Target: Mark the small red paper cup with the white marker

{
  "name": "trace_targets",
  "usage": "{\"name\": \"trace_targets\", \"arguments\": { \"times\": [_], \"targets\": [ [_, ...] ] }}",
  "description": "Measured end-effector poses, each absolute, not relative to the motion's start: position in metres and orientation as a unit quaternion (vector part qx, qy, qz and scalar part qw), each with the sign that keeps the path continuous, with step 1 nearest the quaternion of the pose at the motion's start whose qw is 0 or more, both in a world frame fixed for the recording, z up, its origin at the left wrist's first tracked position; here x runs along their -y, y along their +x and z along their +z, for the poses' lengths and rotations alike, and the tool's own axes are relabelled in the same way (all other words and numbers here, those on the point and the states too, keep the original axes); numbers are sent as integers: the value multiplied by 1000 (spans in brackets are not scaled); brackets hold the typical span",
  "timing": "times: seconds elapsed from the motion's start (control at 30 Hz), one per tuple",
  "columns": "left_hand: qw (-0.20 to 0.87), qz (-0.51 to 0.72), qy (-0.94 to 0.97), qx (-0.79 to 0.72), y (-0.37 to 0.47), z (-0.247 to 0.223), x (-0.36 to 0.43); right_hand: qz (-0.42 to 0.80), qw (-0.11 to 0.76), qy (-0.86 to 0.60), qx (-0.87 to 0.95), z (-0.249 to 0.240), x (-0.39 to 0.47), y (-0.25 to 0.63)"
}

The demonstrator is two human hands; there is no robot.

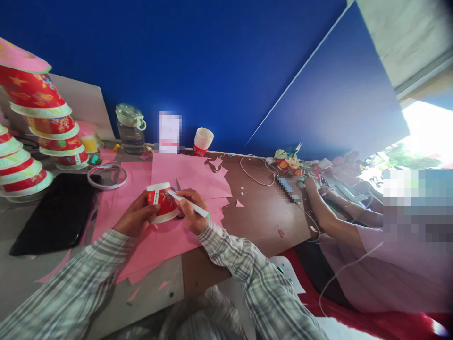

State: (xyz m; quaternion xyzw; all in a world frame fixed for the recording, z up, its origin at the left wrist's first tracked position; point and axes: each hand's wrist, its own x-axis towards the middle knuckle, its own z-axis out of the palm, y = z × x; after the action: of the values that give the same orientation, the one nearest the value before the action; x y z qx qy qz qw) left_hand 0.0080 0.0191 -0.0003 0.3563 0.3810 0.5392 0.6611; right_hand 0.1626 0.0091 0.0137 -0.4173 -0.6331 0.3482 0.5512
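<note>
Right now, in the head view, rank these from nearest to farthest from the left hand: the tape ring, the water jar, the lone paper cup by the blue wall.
From the left hand:
1. Tape ring, up and left on the pink paper.
2. Water jar, farther back, by the wall.
3. Lone paper cup, back right, by the wall.

One view only, from a camera worn on the person's head. It looks forward and down across a brown wooden desk [262,208] toward a deep blue partition wall [212,61] at the far edge. The plaid-sleeved forearms enter from the bottom edge, so the left hand [136,218] and right hand [191,210] sit close, low in the centre. The wide lens bends the edges; a co-worker's bare arm [325,215] shows at right.
</note>
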Motion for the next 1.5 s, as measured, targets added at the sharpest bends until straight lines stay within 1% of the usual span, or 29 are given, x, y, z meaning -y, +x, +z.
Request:
{"name": "trace_targets", "arguments": {
  "times": [0.37, 0.57, 0.73, 0.9, 1.0, 1.17, 1.23, 1.37, 1.5],
  "targets": [
    [660, 525, 353, -406, 10, 5, -18, 344, 544, -397, 654, 19, -8, 158],
    [655, 536, 354, -399, 9, 0, -19, 350, 552, -432, 622, 15, -11, 159],
    [660, 534, 349, -397, 9, 4, -19, 401, 567, -447, 564, 12, -16, 159],
    [660, 534, 349, -397, 10, 7, -18, 341, 583, -410, 613, 15, -15, 160],
    [658, 536, 360, -387, 10, 4, -17, 321, 577, -402, 635, 16, -14, 161],
    [670, 539, 353, -368, 8, 0, -18, 368, 559, -411, 619, 13, -12, 163],
    [682, 537, 345, -356, 6, -2, -19, 384, 573, -406, 600, 12, -12, 164],
    [691, 545, 335, -335, 0, -9, -24, 369, 621, -401, 564, 10, -16, 162],
    [711, 560, 324, -275, 2, -5, -25, 367, 623, -400, 563, 4, -17, 156]
  ]
}}
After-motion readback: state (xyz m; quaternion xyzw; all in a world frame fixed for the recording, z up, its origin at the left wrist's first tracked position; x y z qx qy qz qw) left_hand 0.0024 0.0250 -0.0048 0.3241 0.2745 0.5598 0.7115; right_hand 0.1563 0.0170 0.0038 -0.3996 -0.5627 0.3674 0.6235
